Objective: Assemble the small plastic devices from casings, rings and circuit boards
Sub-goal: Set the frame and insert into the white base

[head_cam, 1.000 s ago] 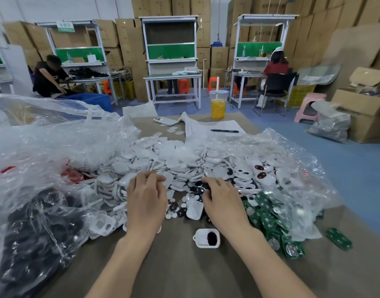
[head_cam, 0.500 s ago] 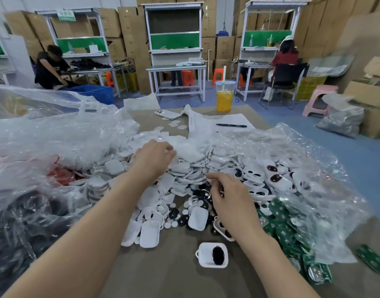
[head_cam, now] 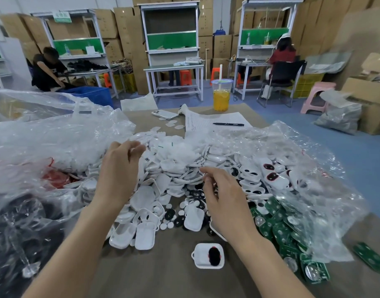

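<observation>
On a brown worktable (head_cam: 159,276) in a box-lined workshop, a heap of white casings (head_cam: 172,166) lies with black rings (head_cam: 194,193) and green circuit boards (head_cam: 281,230) at its near right. The left hand (head_cam: 118,175) curls over the heap and the right hand (head_cam: 226,198) over the rings; whether either grips anything cannot be told. Clear plastic bags (head_cam: 55,136) flank them.

Casing heap (head_cam: 176,168) centres the worktop (head_cam: 163,280); circuit boards (head_cam: 279,231) at four o'clock, cup (head_cam: 221,100) at twelve (far edge), lone casing (head_cam: 201,253) at six.
</observation>
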The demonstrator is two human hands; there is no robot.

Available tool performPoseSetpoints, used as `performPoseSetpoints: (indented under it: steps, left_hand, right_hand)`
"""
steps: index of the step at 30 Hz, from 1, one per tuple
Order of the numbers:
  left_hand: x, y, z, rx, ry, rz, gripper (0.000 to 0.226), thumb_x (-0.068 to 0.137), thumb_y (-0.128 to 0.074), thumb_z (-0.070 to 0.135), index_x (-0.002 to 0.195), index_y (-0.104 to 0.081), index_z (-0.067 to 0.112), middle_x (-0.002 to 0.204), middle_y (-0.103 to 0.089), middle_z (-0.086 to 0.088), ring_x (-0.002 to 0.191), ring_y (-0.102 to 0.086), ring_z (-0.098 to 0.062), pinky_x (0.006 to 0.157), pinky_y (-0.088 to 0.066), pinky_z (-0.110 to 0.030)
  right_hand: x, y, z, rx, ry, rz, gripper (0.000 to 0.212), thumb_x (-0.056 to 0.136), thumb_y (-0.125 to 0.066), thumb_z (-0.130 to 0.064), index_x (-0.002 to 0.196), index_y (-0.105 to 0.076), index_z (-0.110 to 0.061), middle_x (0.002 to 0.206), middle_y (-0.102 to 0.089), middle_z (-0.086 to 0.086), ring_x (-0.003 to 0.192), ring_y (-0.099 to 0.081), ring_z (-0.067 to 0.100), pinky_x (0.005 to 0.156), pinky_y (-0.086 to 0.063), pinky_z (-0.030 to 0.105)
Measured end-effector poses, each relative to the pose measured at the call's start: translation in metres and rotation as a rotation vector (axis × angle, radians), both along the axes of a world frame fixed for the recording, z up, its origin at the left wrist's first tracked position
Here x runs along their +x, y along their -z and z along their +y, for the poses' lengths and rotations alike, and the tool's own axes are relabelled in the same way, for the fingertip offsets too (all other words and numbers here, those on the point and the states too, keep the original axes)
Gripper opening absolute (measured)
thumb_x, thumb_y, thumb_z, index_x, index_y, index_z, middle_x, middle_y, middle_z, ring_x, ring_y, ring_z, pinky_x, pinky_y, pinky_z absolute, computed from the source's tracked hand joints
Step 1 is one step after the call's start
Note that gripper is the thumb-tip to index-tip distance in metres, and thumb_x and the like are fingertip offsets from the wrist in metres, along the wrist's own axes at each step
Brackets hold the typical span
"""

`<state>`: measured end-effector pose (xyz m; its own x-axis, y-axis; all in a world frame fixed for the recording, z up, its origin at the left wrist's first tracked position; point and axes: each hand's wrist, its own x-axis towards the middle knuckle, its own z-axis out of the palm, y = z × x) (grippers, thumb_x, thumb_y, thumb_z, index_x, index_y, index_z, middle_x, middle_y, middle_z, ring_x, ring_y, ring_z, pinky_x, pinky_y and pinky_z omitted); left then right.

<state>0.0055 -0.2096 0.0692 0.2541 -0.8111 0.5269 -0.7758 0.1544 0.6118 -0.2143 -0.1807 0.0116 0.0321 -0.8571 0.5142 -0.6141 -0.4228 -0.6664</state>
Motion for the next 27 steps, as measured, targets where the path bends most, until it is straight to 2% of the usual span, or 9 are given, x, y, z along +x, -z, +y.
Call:
performPoseSetpoints:
  steps: [5,7,10,13,17,20,23,25,27]
  left_hand:
    - [-0.002,0.006,0.024,-0.162,-0.032,0.051,0.031,0.108,-0.041,0.026,0.134,-0.057,0.019,0.109,-0.050,0.002,0.084,-0.055,0.001,0.076,-0.039,-0.022]
    - [-0.009,0.014,0.034,-0.174,-0.001,0.175,0.031,0.107,-0.045,0.025,0.137,-0.052,0.027,0.104,-0.056,0.004,0.086,-0.057,0.002,0.075,-0.044,-0.023]
    - [-0.029,0.023,0.046,-0.084,0.148,0.416,0.029,0.103,-0.054,0.023,0.130,-0.055,0.035,0.088,-0.067,0.008,0.079,-0.065,0.000,0.070,-0.051,-0.012]
    - [-0.046,0.028,0.053,-0.047,0.268,0.483,0.022,0.100,-0.060,0.021,0.108,-0.063,0.041,0.085,-0.072,0.016,0.075,-0.067,-0.001,0.067,-0.047,-0.007]
    - [-0.054,0.036,0.054,0.030,0.304,0.537,0.024,0.098,-0.062,0.017,0.108,-0.066,0.039,0.093,-0.073,0.016,0.080,-0.068,-0.003,0.071,-0.049,-0.010]
    - [-0.053,0.039,0.053,0.076,0.295,0.559,0.024,0.097,-0.064,0.020,0.112,-0.066,0.038,0.092,-0.073,0.016,0.081,-0.068,-0.004,0.070,-0.048,-0.010]
    - [-0.053,0.039,0.054,0.066,0.314,0.601,0.014,0.096,-0.066,0.020,0.098,-0.068,0.033,0.087,-0.074,0.016,0.075,-0.068,0.001,0.065,-0.048,-0.008]
    - [-0.053,0.039,0.053,0.067,0.317,0.604,0.009,0.096,-0.066,0.022,0.091,-0.069,0.030,0.083,-0.073,0.011,0.073,-0.067,-0.003,0.065,-0.051,-0.014]
    - [-0.053,0.041,0.052,0.096,0.319,0.583,0.007,0.097,-0.065,0.025,0.094,-0.069,0.031,0.084,-0.073,0.008,0.076,-0.068,-0.009,0.069,-0.054,-0.020]
  right_hand:
    - [0.000,-0.002,-0.001,-0.008,-0.015,-0.093,0.027,0.104,-0.047,-0.022,0.124,-0.062,-0.030,0.114,-0.059,-0.022,0.110,-0.053,0.000,0.097,-0.043,0.019]
    - [0.000,-0.003,0.000,0.026,-0.060,-0.162,0.026,0.104,-0.049,-0.022,0.121,-0.062,-0.036,0.112,-0.061,-0.025,0.111,-0.056,-0.001,0.092,-0.044,0.014]
    - [0.001,-0.007,0.002,0.163,-0.230,-0.366,0.024,0.103,-0.053,-0.030,0.123,-0.061,-0.041,0.112,-0.066,-0.023,0.107,-0.061,-0.003,0.083,-0.045,0.007]
    - [0.007,-0.011,0.003,0.312,-0.405,-0.529,0.028,0.099,-0.060,-0.038,0.127,-0.062,-0.041,0.113,-0.068,-0.021,0.101,-0.068,0.003,0.080,-0.051,0.012]
    - [0.014,-0.009,0.003,0.361,-0.444,-0.571,0.019,0.097,-0.067,-0.020,0.115,-0.072,-0.024,0.090,-0.075,-0.007,0.072,-0.067,0.009,0.074,-0.055,0.022]
    - [0.015,-0.005,0.000,0.398,-0.441,-0.634,0.013,0.097,-0.067,-0.016,0.107,-0.074,-0.018,0.080,-0.072,-0.005,0.068,-0.065,0.010,0.068,-0.055,0.022]
    - [0.015,-0.005,-0.003,0.418,-0.442,-0.689,0.010,0.095,-0.068,-0.019,0.102,-0.075,-0.017,0.078,-0.071,-0.002,0.067,-0.065,0.012,0.063,-0.055,0.023]
    - [0.014,-0.004,-0.005,0.424,-0.442,-0.687,0.011,0.096,-0.068,-0.023,0.102,-0.074,-0.016,0.077,-0.071,-0.003,0.066,-0.065,0.012,0.061,-0.054,0.023]
    - [0.014,-0.002,-0.005,0.428,-0.442,-0.667,0.011,0.096,-0.068,-0.025,0.101,-0.073,-0.017,0.076,-0.070,-0.004,0.064,-0.065,0.012,0.060,-0.054,0.023]
